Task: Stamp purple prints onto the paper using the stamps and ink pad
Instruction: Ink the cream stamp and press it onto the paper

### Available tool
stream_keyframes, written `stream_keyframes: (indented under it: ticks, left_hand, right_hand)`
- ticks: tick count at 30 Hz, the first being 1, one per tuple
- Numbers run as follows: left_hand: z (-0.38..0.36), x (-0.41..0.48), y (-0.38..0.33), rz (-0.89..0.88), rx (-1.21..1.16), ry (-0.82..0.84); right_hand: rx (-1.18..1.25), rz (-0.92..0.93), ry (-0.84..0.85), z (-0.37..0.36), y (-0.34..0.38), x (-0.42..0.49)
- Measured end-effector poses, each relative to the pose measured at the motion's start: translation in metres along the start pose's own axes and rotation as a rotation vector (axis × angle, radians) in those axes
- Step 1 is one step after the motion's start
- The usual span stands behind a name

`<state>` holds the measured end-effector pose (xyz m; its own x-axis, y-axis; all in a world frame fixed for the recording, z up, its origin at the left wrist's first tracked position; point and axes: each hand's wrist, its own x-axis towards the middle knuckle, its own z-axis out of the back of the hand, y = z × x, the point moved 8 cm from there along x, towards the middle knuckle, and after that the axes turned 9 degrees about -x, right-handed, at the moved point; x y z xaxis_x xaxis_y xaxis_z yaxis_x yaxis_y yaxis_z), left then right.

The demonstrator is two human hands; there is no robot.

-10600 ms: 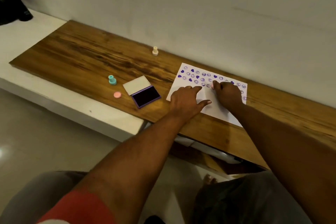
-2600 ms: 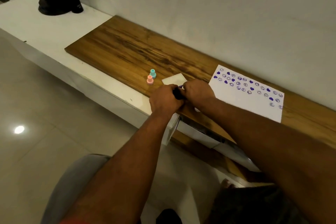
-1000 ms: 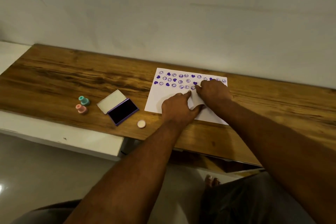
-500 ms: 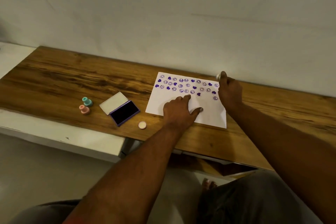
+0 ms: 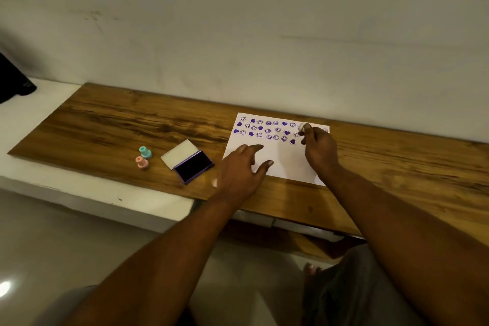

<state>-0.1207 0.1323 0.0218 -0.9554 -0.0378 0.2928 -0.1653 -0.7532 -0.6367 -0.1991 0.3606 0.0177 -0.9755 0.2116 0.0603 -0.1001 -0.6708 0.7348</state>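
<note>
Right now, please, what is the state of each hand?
Left hand: open, fingers spread, pressing flat on the paper.
Right hand: closed on a small pale stamp at the paper's far right.

The right hand pinches a pale stamp, mostly hidden under its fingertips; its printing face cannot be seen. Left of that grip, the left hand covers most of a small pale cap.

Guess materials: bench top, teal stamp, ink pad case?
Bench top: wood or wood-look laminate, satin; streaked grain shows. Teal stamp: likely moulded plastic, matte, uniform pastel colour. Ink pad case: probably plastic, purple rim; the dark pad looks like felt or foam.
</note>
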Motion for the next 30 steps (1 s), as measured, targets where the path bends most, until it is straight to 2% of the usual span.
stream_keyframes:
  ticks: [6, 9, 12, 14, 16, 21, 30]
  left_hand:
    - [0.072, -0.046, 0.040, 0.107, 0.018, -0.172]
    - [0.088, -0.064, 0.058, 0.187, 0.054, -0.168]
    - [0.087, -0.077, 0.073, 0.282, 0.080, -0.134]
    - [0.081, -0.084, 0.081, 0.322, 0.063, -0.116]
    - [0.076, -0.087, 0.084, 0.337, 0.051, -0.110]
    - [0.071, -0.085, 0.087, 0.343, 0.013, -0.143]
    - [0.068, -0.087, 0.087, 0.343, 0.002, -0.168]
  right_hand:
    - [-0.097, 0.221, 0.108, -0.033, 0.059, -0.015]
    - [-0.129, 0.359, 0.214, -0.056, 0.093, -0.035]
    - [-0.169, 0.566, 0.407, -0.081, 0.128, -0.065]
    - [-0.244, 0.707, 0.510, -0.097, 0.147, -0.086]
    - [-0.372, 0.799, 0.545, -0.111, 0.158, -0.099]
    - [-0.609, 0.833, 0.521, -0.123, 0.162, -0.103]
    - [-0.571, 0.784, 0.556, -0.127, 0.152, -0.101]
